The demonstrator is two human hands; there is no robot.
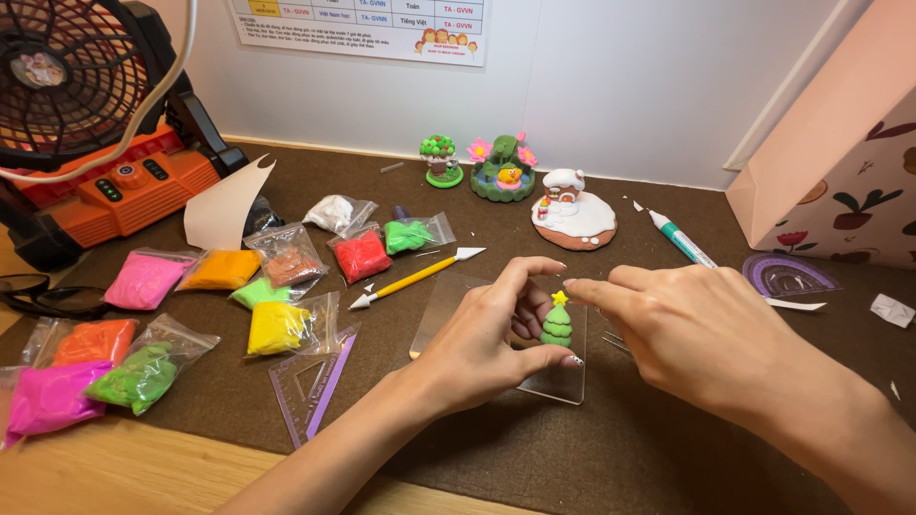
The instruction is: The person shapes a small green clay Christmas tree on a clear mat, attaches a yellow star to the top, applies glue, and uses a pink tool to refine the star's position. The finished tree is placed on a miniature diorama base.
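Your left hand (482, 339) cups a small green clay tree (557, 326) with a yellow star on top, thumb and forefinger curved narrowly around it, while your right hand (697, 334) reaches its fingertips to the star (whether they touch it is hard to tell). Tree and fingers sit over a clear plastic sheet (558, 381) on the brown mat (534, 448). Farther left lie a yellow sculpting tool (415, 278) and bags of coloured clay (277, 327).

Wooden desk (114, 472) under brown felt mat (572, 458); clay bags (277, 326), clear board (563, 383), rulers, figurines on mat.
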